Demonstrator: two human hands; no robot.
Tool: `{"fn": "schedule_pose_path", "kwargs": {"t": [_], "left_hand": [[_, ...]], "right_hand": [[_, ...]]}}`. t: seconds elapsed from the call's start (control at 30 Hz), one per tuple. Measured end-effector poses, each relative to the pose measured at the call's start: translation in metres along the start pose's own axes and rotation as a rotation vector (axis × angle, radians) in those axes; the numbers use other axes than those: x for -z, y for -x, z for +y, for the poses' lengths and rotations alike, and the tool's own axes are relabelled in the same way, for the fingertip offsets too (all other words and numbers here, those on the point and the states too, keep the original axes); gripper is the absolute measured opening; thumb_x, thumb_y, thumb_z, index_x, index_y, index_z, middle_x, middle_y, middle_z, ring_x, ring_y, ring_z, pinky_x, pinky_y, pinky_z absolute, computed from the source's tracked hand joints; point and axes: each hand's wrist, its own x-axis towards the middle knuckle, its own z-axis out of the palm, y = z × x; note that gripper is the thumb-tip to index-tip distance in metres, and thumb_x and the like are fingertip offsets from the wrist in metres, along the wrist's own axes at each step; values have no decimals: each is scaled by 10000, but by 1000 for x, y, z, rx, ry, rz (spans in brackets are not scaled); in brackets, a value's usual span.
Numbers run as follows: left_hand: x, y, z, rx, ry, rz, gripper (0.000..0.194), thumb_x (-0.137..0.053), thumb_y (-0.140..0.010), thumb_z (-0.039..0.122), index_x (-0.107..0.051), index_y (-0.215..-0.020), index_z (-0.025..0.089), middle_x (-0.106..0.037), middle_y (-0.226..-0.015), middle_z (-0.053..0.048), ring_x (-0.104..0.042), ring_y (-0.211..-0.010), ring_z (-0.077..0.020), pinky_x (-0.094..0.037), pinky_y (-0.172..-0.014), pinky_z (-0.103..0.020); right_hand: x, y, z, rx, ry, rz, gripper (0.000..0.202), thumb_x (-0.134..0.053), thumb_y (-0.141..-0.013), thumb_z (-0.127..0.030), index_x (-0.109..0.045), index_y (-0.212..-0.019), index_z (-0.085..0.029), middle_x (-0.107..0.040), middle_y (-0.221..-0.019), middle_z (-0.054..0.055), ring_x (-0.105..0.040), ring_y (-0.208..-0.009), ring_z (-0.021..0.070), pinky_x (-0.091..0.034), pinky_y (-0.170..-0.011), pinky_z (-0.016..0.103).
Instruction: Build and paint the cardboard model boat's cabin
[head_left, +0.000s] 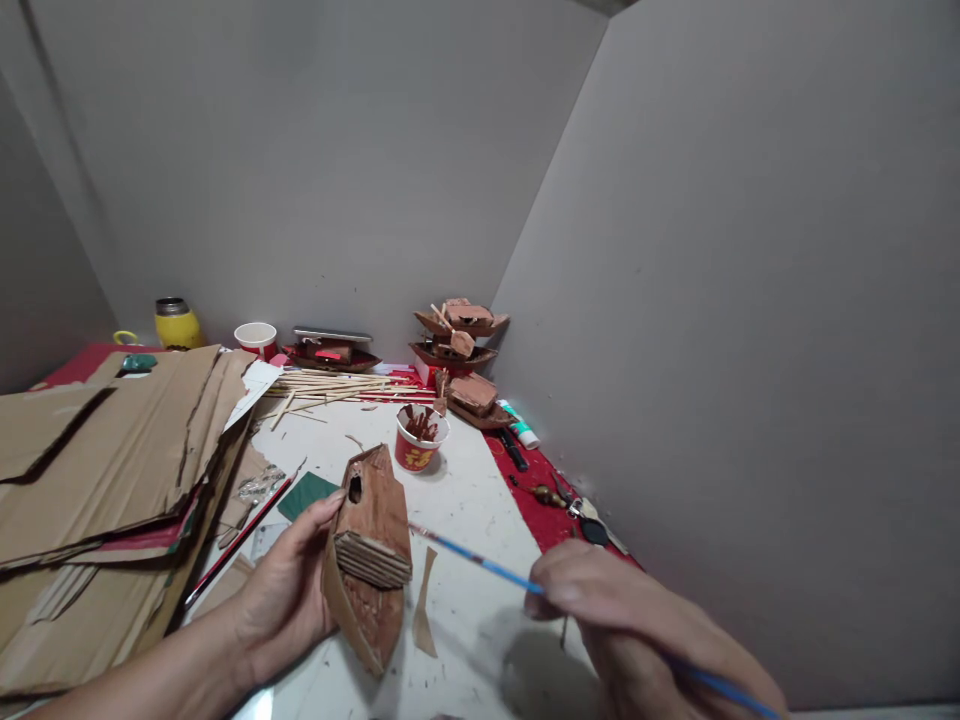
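Note:
A small cardboard boat [379, 510], brown with a cabin on top, is tilted up in my left hand [289, 585], whose thumb presses beside a dark hole in the cabin. Bare corrugated edges show on the cabin's near end. My right hand [637, 620] pinches a thin blue paintbrush [487, 563], its tip close to the right side of the cabin. Behind the boat a red and white paper cup [420, 440] has brown paint smeared inside. A narrow cardboard strip [424, 605] lies on the white table surface [472, 500] right of the boat.
Cardboard sheets [97, 480] are piled at the left. Thin wooden sticks [337, 387] lie at the back, near another brown boat [334, 355]. More boats [474, 395] stand at the back right. A yellow jar [177, 325] and a white cup [256, 338] stand back left.

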Motion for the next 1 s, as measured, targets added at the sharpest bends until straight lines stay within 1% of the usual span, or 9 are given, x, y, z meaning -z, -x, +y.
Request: {"fn": "schedule_pose_path", "kwargs": {"t": [0.1, 0.17, 0.2, 0.33, 0.43, 0.57, 0.7, 0.8, 1.0], "left_hand": [[4, -2, 0, 0, -8, -23, 384, -584, -871, 341, -618, -1157, 87, -758, -946, -135, -719, -875, -259, -533, -853, -411], [5, -3, 1, -17, -26, -21, 405, -583, -872, 323, -597, -1204, 92, -757, -969, -132, -717, -889, -263, -536, -849, -414], [6, -3, 1, -26, -33, -24, 412, -581, -873, 316, -589, -1220, 93, -755, -980, -132, -717, -893, -263, -536, -849, -413], [6, -4, 0, -33, -36, -31, 444, -578, -876, 312, -561, -1261, 91, -752, -1005, -135, -715, -909, -264, -529, -873, -420], [6, -4, 0, -26, -27, 1, 465, -585, -871, 322, -546, -1278, 99, -751, -1011, -133, -716, -898, -257, -521, -884, -423], [6, -4, 0, -21, -19, 8, 462, -582, -872, 345, -560, -1259, 93, -753, -1001, -141, -718, -854, -251, -523, -865, -433], [6, -5, 0, -28, -15, -18, 440, -568, -884, 330, -566, -1253, 89, -750, -1013, -142, -714, -863, -245, -521, -869, -427], [6, -5, 1, -32, -13, -29, 423, -556, -892, 315, -564, -1255, 97, -748, -1024, -135, -712, -885, -243, -522, -873, -423], [8, -4, -1, -38, -13, -26, 428, -549, -895, 326, -560, -1252, 91, -752, -1004, -137, -718, -853, -240, -536, -846, -415]], "right_hand": [[-4, -9, 8, -112, -96, 268, 160, -525, -949, -262, -667, -1015, -291, -693, -792, 32, -663, -688, 181, -548, -608, 313], [-4, -23, 15, -250, -10, 376, 107, -568, -930, -297, -667, -937, -257, -696, -778, 28, -661, -692, 166, -538, -601, 272], [-3, -32, 18, -295, 36, 380, 122, -576, -922, -330, -662, -914, -245, -698, -761, 27, -659, -677, 160, -532, -595, 260], [-3, -70, 37, -335, 142, 137, 256, -520, -917, -421, -632, -858, -199, -669, -714, 35, -619, -632, 161, -488, -537, 251], [-10, -90, 58, -318, 174, 18, 272, -526, -891, -428, -627, -826, -184, -652, -696, 37, -598, -629, 168, -473, -563, 267], [-25, -105, 86, -309, 182, -145, 247, -533, -873, -384, -641, -758, -194, -653, -684, 24, -577, -619, 163, -456, -572, 266], [-37, -110, 98, -344, 130, -277, 255, -538, -859, -366, -657, -721, -189, -649, -662, 13, -560, -577, 145, -443, -539, 249], [-37, -111, 96, -391, 80, -269, 283, -525, -855, -401, -640, -725, -178, -637, -634, 10, -529, -518, 127, -414, -481, 233], [-24, -107, 93, -439, 33, -64, 332, -491, -856, -513, -559, -812, -191, -637, -691, 19, -520, -525, 122, -393, -447, 220]]}}
